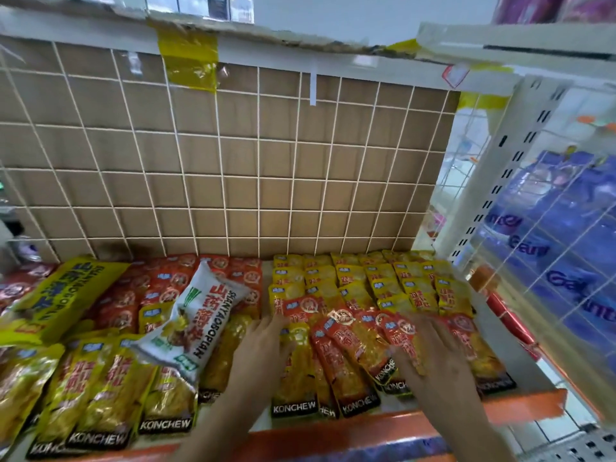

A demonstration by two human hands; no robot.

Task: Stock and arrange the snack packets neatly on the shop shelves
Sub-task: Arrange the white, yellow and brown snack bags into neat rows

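Left hand (263,348) just right of white packet (190,325), right hand (430,358) farther right: both spread flat on snack packets (346,368). Risk: sideways push skews the overlapped row.

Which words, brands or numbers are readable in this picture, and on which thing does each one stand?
"KONCHEW": black bottom band of the yellow packets and the red packets.
"SHANYAOSOPIAN": white bag, and also the yellow bag.
"Gal...": only partly readable, on the blue packs at the right.
Too blurred to read: the Chinese characters on the packets and bags, and the red tag.
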